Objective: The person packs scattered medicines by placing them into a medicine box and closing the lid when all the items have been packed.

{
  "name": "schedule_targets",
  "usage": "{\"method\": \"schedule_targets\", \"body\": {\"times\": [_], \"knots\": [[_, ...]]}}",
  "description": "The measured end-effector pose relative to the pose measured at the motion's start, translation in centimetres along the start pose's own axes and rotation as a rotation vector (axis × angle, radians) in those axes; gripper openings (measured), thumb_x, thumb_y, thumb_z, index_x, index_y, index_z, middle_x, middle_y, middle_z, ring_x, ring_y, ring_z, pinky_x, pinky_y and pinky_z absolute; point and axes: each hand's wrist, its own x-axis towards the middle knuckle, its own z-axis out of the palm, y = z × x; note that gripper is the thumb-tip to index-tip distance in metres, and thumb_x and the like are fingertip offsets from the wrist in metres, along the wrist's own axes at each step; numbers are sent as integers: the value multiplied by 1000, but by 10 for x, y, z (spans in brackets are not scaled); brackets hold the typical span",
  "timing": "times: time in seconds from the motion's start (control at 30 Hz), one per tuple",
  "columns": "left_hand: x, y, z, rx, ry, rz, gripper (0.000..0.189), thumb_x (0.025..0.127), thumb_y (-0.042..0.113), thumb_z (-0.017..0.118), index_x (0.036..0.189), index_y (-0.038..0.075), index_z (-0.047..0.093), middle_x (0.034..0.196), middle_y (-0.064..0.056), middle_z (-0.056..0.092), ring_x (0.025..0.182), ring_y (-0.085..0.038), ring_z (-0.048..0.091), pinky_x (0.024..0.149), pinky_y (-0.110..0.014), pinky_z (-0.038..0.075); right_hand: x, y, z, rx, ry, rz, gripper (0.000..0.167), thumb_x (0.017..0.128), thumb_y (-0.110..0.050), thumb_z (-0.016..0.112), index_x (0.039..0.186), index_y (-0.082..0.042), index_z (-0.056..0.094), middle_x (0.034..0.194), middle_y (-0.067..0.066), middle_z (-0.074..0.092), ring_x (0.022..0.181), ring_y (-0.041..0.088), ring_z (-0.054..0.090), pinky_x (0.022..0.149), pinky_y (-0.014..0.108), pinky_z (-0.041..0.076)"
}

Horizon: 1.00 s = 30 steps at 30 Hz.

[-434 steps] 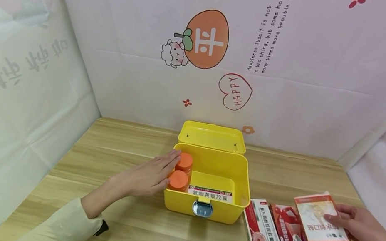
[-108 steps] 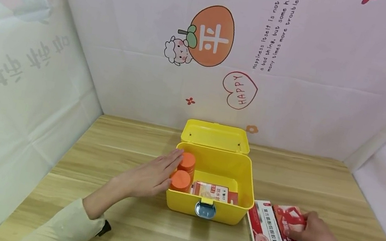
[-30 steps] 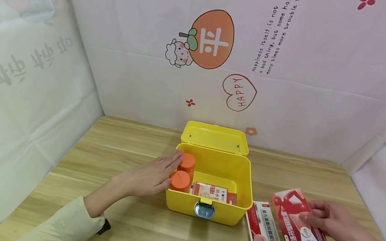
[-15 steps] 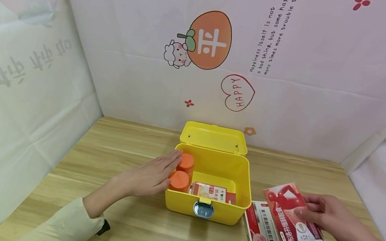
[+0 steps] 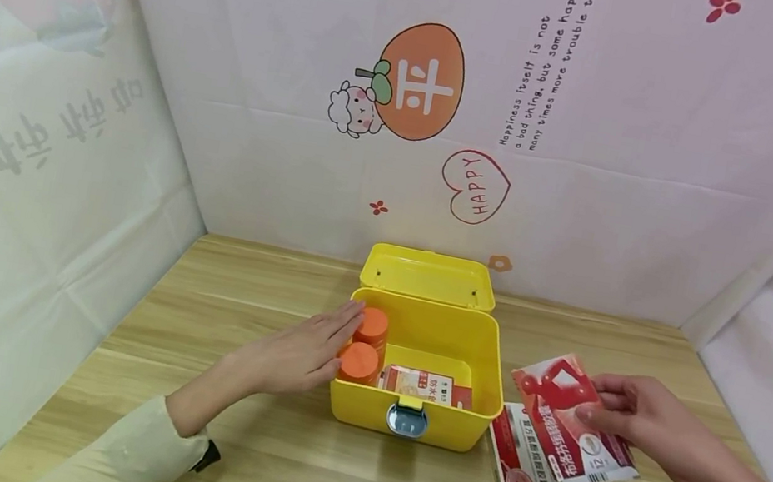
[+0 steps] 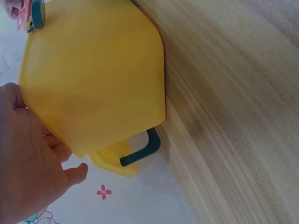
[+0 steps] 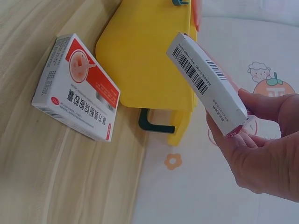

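Observation:
My right hand [image 5: 656,427] pinches a red medicine box [image 5: 567,417] between thumb and fingers, tilted above the table's right side. In the right wrist view its barcoded white edge [image 7: 208,84] shows. A white-and-red capsule box [image 5: 527,466] lies on the table, partly below the held one. The yellow medicine chest [image 5: 360,410] stands with its lid [image 5: 430,276] raised. Inside, two orange-capped bottles [image 5: 361,361] stand at the left, beside a flat plaster box [image 5: 420,384]. My left hand [image 5: 300,352] lies with straight fingers over the chest's left rim, by the caps.
A silver clasp [image 5: 407,420] sits on the chest's front. Dark green handles [image 6: 152,144] show on the chest in the wrist views. A printed cloth wall [image 5: 277,165] rises behind the wooden table [image 5: 231,452], with white cloth at both sides.
The right hand has lifted the red medicine box from the table and carried it leftward over the capsule box. Earlier, the plaster box went from that hand into the chest. The left hand stays put.

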Motion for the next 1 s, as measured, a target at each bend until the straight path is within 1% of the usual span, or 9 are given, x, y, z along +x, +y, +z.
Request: {"method": "schedule_targets", "body": {"times": [0.13,0.47,0.7,0.9,1.0], "knots": [[0,-1,1,4,2,0,67,105,37,30,161,8,5,170,-5,-2,157,-20,4,126,-45,21,3,-9,3,-22,10,4,54,98,-14,59,134,22,42,105,13,73,83,13,70,71,32,61],[-1,-1,1,2,5,4,67,105,37,30,161,8,6,170,-5,-2,157,-20,4,126,-45,21,15,-26,9,-19,-1,-7,53,95,-15,63,133,19,46,104,14,74,82,16,70,71,32,61],[2,-2,2,24,9,20,66,106,36,29,161,7,6,170,-6,-2,157,-20,4,126,-44,21,19,-37,12,-63,6,17,55,95,-16,64,135,17,46,106,14,72,84,17,68,72,31,61],[1,-2,2,18,4,12,66,106,37,29,161,8,5,170,-4,-4,157,-19,3,126,-44,21,24,-47,17,-110,15,12,54,94,-15,64,136,16,47,106,12,72,87,19,67,71,30,61],[1,-2,2,16,3,7,66,105,37,29,161,9,5,170,-4,-4,157,-19,3,126,-44,21,28,-52,19,-124,13,14,57,94,-15,64,138,15,45,108,12,72,88,19,67,71,30,61]]}}
